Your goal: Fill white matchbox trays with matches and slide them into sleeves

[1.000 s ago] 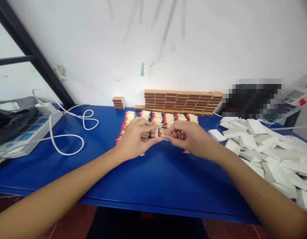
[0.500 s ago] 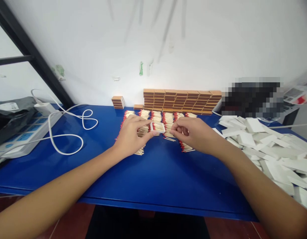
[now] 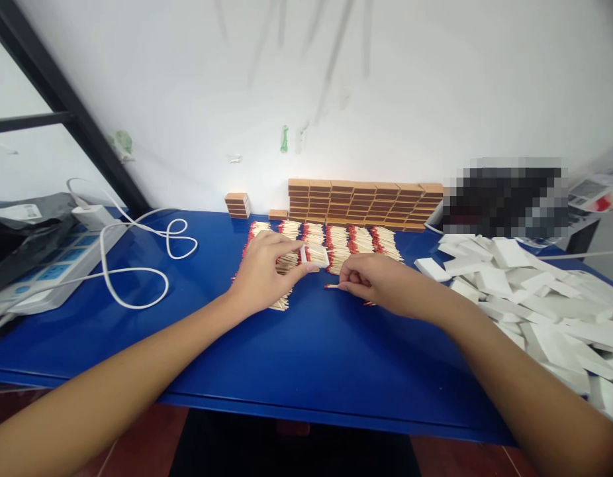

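Note:
Between thumb and fingers, my left hand (image 3: pixel 264 268) holds a small white matchbox tray (image 3: pixel 315 256) with red-tipped matches in it. To its right, my right hand (image 3: pixel 369 281) pinches a match (image 3: pixel 332 286), its red head pointing left, low over the blue table. Rows of loose matches (image 3: pixel 337 242) with red heads lie behind and around both hands. Part of the rows is hidden under my left hand and my right hand.
Stacked brown matchboxes (image 3: pixel 366 202) line the wall, with a smaller stack (image 3: pixel 237 205) to their left. A heap of white trays (image 3: pixel 525 291) covers the table's right side. On the left are a white cable (image 3: pixel 132 270) and a power strip (image 3: pixel 53 265).
My right hand has come down and slightly nearer to me, and a match now shows in its fingertips. My left hand still holds the tray in nearly the same place.

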Motion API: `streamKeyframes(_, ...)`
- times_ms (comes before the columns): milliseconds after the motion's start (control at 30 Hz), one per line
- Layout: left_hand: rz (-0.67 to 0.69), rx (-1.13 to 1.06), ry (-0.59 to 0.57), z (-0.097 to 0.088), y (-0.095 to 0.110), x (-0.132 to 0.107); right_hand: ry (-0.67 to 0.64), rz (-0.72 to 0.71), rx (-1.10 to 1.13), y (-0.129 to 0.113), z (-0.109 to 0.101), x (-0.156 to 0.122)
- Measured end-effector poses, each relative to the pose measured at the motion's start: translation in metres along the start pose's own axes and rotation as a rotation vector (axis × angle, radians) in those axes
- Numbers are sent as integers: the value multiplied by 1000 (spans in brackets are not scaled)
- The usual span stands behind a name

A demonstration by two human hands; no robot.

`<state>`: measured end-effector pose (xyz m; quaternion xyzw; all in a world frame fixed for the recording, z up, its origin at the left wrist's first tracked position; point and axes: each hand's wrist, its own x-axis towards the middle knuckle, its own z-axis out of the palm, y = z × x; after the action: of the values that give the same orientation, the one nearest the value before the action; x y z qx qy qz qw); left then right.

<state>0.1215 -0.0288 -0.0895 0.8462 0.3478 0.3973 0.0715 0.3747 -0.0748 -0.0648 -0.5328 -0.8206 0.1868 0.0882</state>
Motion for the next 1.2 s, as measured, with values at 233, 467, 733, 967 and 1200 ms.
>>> streamKeyframes(233, 46, -12, -32, 0, 0, 0, 320, -62, -4, 4, -10, -1)
streamKeyframes(467, 87, -114, -76, -1, 8, -3, 430, -187, 56, -9, 3, 1)
streamKeyframes(733, 113, -157, -92, -2, 11, -3, 436, -200, 33, -12, 5, 0)
streamKeyframes(967, 87, -166, -94, -2, 13, -4, 395, -195, 24, -18, 2, -3)
streamKeyframes(1200, 72, -169, -94, -3, 13, -2, 406, -207, 57, -20, 1, -4)
